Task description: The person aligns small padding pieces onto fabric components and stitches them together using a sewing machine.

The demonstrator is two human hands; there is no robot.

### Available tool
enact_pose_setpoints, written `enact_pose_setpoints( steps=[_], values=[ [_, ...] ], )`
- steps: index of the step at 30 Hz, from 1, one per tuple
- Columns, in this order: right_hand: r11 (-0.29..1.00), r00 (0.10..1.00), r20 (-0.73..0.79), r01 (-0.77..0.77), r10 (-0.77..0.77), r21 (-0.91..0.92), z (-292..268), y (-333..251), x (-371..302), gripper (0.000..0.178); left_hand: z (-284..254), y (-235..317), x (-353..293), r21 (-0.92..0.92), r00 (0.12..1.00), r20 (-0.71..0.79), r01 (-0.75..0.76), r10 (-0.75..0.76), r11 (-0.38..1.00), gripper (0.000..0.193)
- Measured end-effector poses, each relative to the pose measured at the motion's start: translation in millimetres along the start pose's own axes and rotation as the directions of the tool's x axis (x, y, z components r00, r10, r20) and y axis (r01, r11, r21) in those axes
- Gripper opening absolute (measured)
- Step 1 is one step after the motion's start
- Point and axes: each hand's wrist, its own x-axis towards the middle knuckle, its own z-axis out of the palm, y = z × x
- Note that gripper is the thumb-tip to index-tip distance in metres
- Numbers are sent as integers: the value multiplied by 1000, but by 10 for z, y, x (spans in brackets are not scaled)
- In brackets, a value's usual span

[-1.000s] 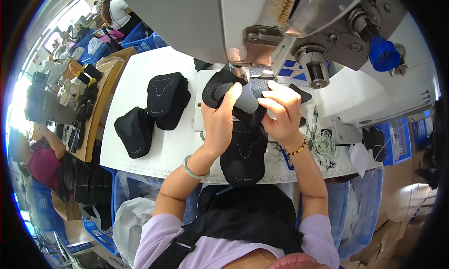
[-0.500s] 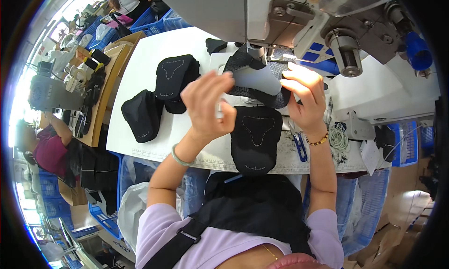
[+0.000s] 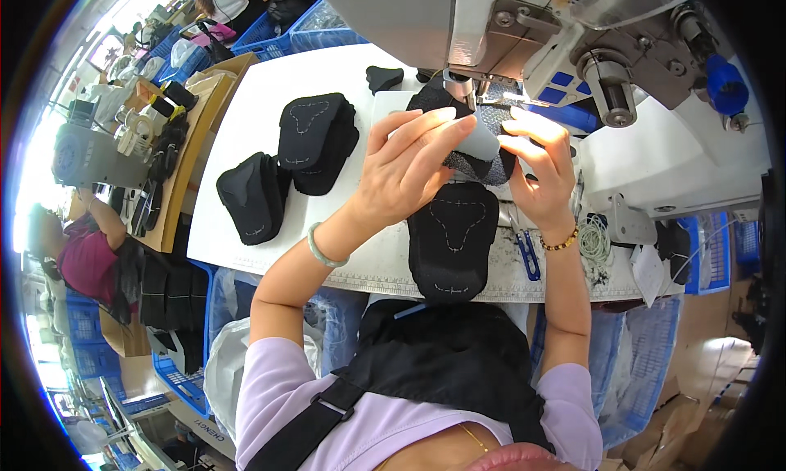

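Observation:
Under the presser foot of the sewing machine (image 3: 463, 86) lies a curved black mesh fabric piece with a smooth grey inner face (image 3: 481, 146). My left hand (image 3: 409, 164) is at its left side, fingers bent together against the edge. My right hand (image 3: 540, 160) pinches the right edge between thumb and fingers. Just below my hands, a stack of black padded pieces (image 3: 454, 246) with white marked outlines sits at the table's front edge. The tips of some left fingers overlap the fabric, so their exact contact is partly hidden.
Left on the white table (image 3: 237, 135) are two more black stacks (image 3: 315, 144) (image 3: 254, 199) and a small black cutout (image 3: 383, 79). Blue-handled snips (image 3: 527, 256) and a coil of pale cord (image 3: 593, 238) lie right. Blue crates (image 3: 639, 373) stand below; a co-worker (image 3: 86, 254) sits far left.
My left hand has moved right and up from beside the fabric piece onto its left edge. The piece has turned and folded more closely under the foot. My right hand stays at its right edge.

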Motion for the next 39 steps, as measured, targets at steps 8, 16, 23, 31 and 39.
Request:
enact_pose_setpoints(
  steps=[8, 16, 23, 31, 39],
  values=[
    [995, 999, 28, 39, -41, 88, -108, 94, 73, 32, -73, -16, 171, 42, 976, 107, -193, 187, 980, 27],
    [997, 991, 129, 7, -18, 81, -178, 114, 45, 29, -160, -35, 263, -2, 961, 176, -217, 214, 976, 22],
    [997, 993, 121, -22, 13, 72, -146, 57, 114, 29, -113, -162, 271, -40, 956, 164, -242, 245, 970, 27],
    [998, 990, 138, 30, -23, -50, -155, -12, 174, 23, -55, -267, 259, -102, 972, 176, -140, 157, 985, 26],
    [968, 991, 104, 106, -84, -229, -8, -210, 159, 22, 74, -409, 178, -350, 993, 114, 77, -39, 934, 25]
  ],
)
